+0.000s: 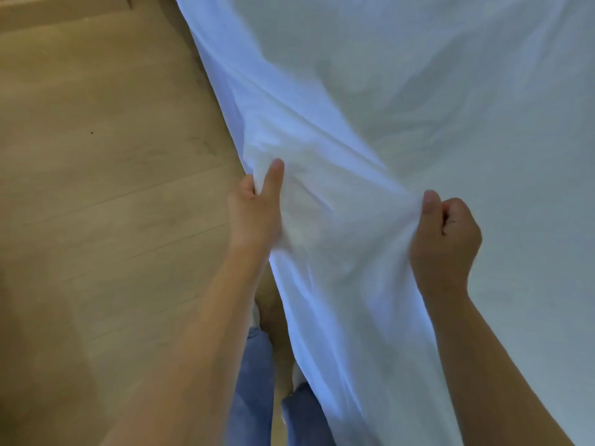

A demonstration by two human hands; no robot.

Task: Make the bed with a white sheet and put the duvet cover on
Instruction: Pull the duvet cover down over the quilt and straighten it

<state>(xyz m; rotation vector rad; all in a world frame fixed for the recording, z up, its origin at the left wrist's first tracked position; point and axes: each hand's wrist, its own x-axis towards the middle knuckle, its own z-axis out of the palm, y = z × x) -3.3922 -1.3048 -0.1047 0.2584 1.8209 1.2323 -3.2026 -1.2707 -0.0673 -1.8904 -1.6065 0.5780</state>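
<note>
Two hands grip the white sheet (402, 107), which spreads smooth and pale over the bed and drapes off its edge toward the wooden floor (96, 188). Left hand (257, 214) pinches the hanging edge, thumb straight along the cloth; right hand (446, 243) is fisted round a bunch, creases fanning out from it. Blue trouser legs (254, 381) stand beside the sheet's edge.

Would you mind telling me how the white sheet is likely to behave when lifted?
Probably floppy: the white sheet bunches into folds between the left hand and right hand. Likely light, since two simple hand grips hold its edge up.
</note>
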